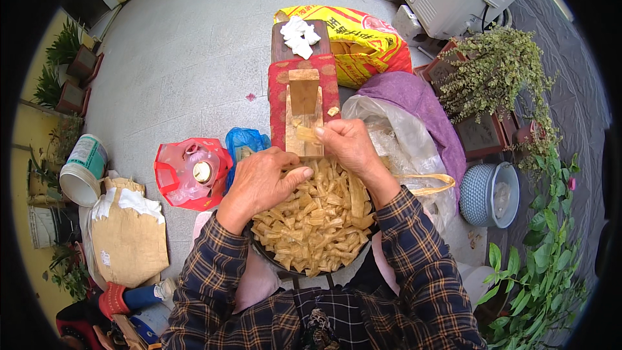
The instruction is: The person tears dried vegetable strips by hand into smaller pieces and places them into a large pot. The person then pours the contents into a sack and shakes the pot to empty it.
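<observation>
My right hand (353,146) pinches a flat, tan, dried-looking strip (307,134) between thumb and fingers. The strip lies over the near part of a wooden slotted block (304,97), which has an upright piece at its far end. My left hand (262,178) is at the block's near left corner, thumb stretched out and apart from the partly curled fingers. Below both hands, a dark round pan (285,269) on my lap is heaped with short tan cut pieces (311,220). A long tan strip (440,185) loops out past the pan's right side.
Under the block is a bench with red patterned cloth (278,123); crumpled white tissue (299,35) lies at its far end. A yellow sack (363,39) and a clear bag (389,123) stand right, red (170,181) and blue (243,139) bags left. Plants line the right.
</observation>
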`<state>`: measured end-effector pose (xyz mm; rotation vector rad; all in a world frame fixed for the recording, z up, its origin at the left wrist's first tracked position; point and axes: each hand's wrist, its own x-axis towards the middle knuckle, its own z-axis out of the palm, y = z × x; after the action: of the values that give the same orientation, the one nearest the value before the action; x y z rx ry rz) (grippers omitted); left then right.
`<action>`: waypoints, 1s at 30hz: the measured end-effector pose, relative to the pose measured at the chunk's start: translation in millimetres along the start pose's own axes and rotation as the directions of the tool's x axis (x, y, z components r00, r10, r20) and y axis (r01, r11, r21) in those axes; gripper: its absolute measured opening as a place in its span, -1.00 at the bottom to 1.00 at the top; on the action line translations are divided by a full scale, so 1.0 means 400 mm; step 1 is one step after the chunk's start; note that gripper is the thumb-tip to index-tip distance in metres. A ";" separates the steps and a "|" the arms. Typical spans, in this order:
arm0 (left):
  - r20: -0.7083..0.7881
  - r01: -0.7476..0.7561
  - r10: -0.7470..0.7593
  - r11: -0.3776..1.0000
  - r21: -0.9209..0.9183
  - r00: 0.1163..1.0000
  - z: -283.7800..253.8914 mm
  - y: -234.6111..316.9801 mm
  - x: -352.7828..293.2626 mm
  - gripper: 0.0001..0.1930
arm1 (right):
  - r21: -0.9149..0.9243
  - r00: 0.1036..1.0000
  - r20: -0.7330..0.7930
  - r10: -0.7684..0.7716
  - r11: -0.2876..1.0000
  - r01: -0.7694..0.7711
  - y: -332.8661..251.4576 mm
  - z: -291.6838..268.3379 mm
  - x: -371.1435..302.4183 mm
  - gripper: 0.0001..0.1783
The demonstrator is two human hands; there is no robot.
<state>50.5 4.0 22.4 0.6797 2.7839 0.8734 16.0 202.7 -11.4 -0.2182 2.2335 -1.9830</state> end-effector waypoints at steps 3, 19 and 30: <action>-0.181 0.042 -0.192 0.791 -0.610 0.965 0.067 0.040 -0.014 -0.53 | 0.412 0.877 0.378 0.297 0.794 -0.447 -0.063 0.083 -0.066 -0.68; -0.735 -0.499 0.080 0.783 -0.371 0.674 0.013 0.022 -0.028 -0.50 | 0.420 0.940 0.308 -0.149 0.908 0.007 -0.144 0.078 -0.119 -0.74; -0.222 0.036 -0.258 0.725 -0.688 0.940 0.050 0.037 -0.005 -0.85 | 0.247 0.982 0.127 0.137 0.955 -0.165 -0.078 0.091 -0.112 -0.76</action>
<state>63.2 24.0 14.7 0.1907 2.3829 1.9446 67.5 172.6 15.9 -0.1172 1.8455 -2.0946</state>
